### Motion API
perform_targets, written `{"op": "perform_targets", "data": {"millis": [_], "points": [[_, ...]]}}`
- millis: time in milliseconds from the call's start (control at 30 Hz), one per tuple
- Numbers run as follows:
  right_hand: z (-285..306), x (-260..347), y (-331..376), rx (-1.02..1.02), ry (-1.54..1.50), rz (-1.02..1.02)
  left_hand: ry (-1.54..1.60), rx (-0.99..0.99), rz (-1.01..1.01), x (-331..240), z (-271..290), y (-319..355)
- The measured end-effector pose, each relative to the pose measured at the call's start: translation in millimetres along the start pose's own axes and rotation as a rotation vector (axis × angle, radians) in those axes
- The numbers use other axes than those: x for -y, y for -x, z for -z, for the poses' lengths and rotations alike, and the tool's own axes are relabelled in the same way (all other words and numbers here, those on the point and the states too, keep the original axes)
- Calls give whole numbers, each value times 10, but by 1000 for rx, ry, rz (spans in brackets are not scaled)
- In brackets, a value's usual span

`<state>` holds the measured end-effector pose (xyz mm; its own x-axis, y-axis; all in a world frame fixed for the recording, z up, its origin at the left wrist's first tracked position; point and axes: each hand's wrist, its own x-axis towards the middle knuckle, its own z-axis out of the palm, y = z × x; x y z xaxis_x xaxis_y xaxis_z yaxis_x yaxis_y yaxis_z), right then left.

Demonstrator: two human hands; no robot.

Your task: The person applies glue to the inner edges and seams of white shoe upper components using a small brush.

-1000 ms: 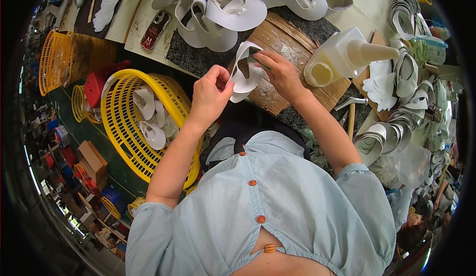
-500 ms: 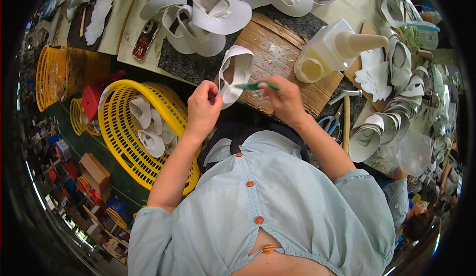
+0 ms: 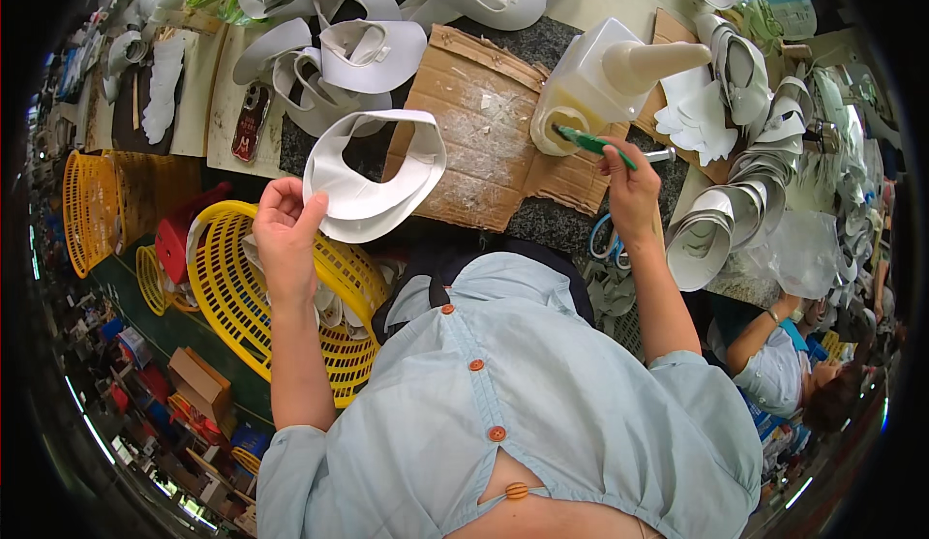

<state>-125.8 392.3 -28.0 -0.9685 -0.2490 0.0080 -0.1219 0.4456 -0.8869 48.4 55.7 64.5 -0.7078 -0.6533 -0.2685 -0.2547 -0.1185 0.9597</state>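
1. The scene is bright and evenly lit, like diffuse daylight; no lamp shows, and the source cannot be told.
2. Shadows are soft and short: a faint one lies under the white curved piece (image 3: pixel 373 176) on the cardboard sheet (image 3: pixel 484 142).
3. White parts near the top edge look slightly washed out, with mild glare on the pale glue bottle (image 3: pixel 605 79).
4. The fisheye lens bends straight edges strongly toward the rim, and a black ring frames the picture.
5. The centre is sharp; the outer edges, especially lower left, turn soft, squeezed and darker.
6. No motion blur shows on the left hand (image 3: pixel 285 239) or right hand (image 3: pixel 634 195).
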Motion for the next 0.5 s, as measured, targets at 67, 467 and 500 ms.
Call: {"op": "perform_targets", "data": {"millis": [67,467,500], "points": [[-59,-57,21,17,-10,24,1,21,36,-17,15,11],[36,-328,234,-119,-413,-369,45,-170,54,196,523,-224],[21,-346,241,-108,-458,-439,220,-215,116,185,593,-262]]}}
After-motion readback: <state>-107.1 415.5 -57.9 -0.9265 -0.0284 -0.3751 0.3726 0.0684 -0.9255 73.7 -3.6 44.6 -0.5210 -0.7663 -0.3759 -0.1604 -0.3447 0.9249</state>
